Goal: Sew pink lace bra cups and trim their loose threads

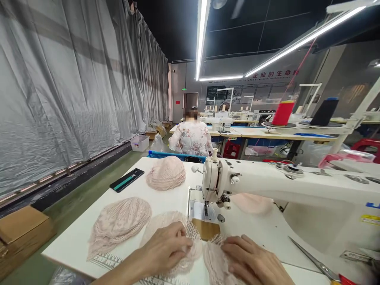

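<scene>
My left hand [169, 246] is closed, its bent fingers gripping the edge of a pale pink lace piece [162, 221] spread on the table. To its right, the curled fingers of my right hand [252, 257] grip a second pink lace piece [214, 259]; my thumb there is hidden. Both pieces lie just in front of the white sewing machine [211, 180], near its presser foot [206, 209]. A brown patch [206, 229] shows between the two pieces. Beyond my left hand rest a lace pile [121, 219] and a rounder lace stack [166, 173].
A dark phone [127, 180] lies by the table's left edge. Scissors [314, 259] rest open at the right. Under the machine arm sits a smooth pink piece [252, 202]. Red [283, 113] and black [325, 112] thread cones stand behind. A person [192, 134] sits ahead, back turned.
</scene>
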`<state>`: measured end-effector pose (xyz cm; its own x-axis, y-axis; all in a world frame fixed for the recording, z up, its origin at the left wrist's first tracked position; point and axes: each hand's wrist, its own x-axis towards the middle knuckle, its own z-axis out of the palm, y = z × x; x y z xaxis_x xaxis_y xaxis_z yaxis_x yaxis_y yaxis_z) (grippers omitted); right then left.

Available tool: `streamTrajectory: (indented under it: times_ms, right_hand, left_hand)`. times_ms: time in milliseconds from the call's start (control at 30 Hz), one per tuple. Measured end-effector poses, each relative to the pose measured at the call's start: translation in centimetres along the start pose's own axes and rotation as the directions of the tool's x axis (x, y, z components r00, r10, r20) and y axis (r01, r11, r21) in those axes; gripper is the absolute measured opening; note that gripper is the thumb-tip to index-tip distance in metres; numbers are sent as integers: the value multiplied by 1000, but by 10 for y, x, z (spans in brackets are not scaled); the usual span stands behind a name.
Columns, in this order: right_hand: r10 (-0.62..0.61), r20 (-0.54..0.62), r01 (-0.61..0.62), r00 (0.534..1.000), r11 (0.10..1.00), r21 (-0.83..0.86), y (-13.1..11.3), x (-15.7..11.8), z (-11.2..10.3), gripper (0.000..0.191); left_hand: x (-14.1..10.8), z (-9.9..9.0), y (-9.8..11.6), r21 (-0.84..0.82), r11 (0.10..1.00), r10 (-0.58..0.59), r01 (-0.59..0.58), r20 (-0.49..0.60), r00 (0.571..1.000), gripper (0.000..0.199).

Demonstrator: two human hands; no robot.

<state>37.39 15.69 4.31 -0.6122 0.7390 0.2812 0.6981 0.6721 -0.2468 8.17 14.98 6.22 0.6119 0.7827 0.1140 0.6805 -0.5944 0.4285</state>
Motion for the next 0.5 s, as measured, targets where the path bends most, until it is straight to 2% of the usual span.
streamTrajectory:
  times_ms: [100, 167, 267, 367, 433, 467, 500]
  right_hand:
    - [-49, -60, 36, 997, 981, -192, 0, -1, 8, 23]
    - [-36, -111, 11, 993, 976, -216, 5, 0, 10, 25]
    - [65, -200, -106, 978, 973, -204, 18, 4, 12, 29]
    - [138, -215, -180, 967, 964, -194, 22, 9, 14, 14]
    - [123, -183, -154, 976, 973, -170, 17, 9, 13, 21]
    - [111, -165, -136, 980, 979, -149, 13, 7, 10, 23]
    - [103, -146, -121, 984, 986, -117, 8, 4, 6, 24]
  left_hand:
    - [3, -5, 3, 64, 997, 32, -33, 7, 999, 25]
    - [11, -5, 9, 53, 997, 58, -57, -20, 998, 26]
    - [32, 1, 20, -36, 998, 55, -57, -62, 997, 26]
    - [63, 10, 28, -101, 995, -21, 23, 26, 999, 31]
    - [84, 14, 34, -117, 990, -67, 81, 116, 991, 48]
    - [91, 15, 37, -131, 986, -82, 102, 153, 985, 49]
    - [95, 16, 40, -146, 982, -91, 117, 178, 980, 40]
